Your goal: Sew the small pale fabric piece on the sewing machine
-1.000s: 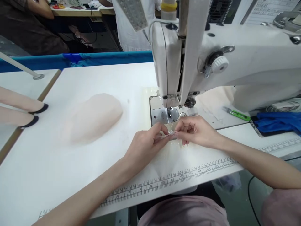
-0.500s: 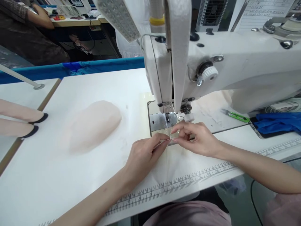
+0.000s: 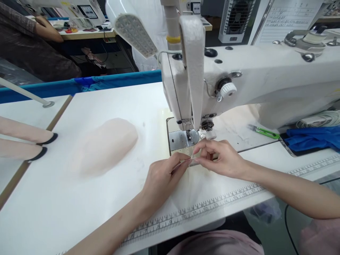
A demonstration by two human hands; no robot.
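My left hand is closed in a pinch on the edge of a thin, pale piece of sheer fabric. Right beside it, the fingertips of my right hand pinch the same edge, thumb and forefinger nearly meeting those of the left. Both hands are just in front of the sewing machine's needle plate, below the presser foot. How far the fabric reaches is hard to make out against the white table. To the left, a pale pink sheer piece lies flat.
The white sewing machine rises behind my hands. Green thread snips and a blue cloth lie right. A printed ruler runs along the table's front. Two beige, black-ended forms jut in from the left. A co-worker's arm shows behind.
The view has tilted slightly, so the machine sits lower and more to the left in it. Both hands keep their pinch on the fabric edge and have hardly moved.
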